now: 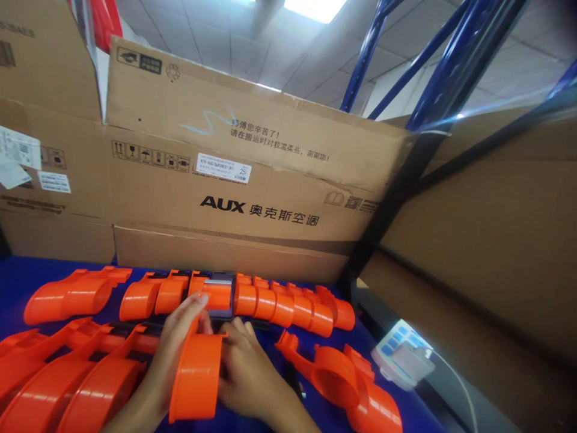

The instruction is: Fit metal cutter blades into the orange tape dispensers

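A glossy orange plastic part, with a broad round drum and an arm running away from me, is upright in front of me. My left hand grips its upper arm, the thumb stretched along it. On the other side, my right hand has curled fingers against the part's lip; its fingertips are partly hidden behind it. Just beyond the hands lies a dark case with a ridged silvery strip, partly covered by an orange piece.
Similar orange parts lie left, with a back row and several at right. A power strip with a white plug and cable sits right. Cardboard panels stand behind the blue surface; a blue metal frame rises right.
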`<state>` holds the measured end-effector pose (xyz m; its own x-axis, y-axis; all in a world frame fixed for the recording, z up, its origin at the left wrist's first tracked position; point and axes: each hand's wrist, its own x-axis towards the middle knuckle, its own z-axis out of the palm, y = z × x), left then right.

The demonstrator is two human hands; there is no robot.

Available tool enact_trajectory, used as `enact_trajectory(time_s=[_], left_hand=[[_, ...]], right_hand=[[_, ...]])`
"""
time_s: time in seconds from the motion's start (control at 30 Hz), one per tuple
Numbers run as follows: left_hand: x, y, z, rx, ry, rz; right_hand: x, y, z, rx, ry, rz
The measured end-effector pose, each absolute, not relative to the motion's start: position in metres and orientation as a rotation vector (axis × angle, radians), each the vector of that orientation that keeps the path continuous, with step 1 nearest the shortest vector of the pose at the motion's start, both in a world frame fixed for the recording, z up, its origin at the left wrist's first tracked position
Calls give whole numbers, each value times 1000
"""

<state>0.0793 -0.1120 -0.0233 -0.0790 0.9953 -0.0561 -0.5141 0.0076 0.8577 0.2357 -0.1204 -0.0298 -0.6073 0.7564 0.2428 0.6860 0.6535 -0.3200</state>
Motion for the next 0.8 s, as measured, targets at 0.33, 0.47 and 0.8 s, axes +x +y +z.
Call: enact_trajectory(time_s=[0.33,0.47,0.8], left_hand=[[81,-111,-23,770,901,1383],[81,-110,-24,784,894,1385],[78,-110,-17,819,873,1462]], right_hand=[[230,-113,-37,-1038,-2505,154],[228,-111,-40,-1041,-2506,140],[221,-112,-44,-1092,-2536,131]])
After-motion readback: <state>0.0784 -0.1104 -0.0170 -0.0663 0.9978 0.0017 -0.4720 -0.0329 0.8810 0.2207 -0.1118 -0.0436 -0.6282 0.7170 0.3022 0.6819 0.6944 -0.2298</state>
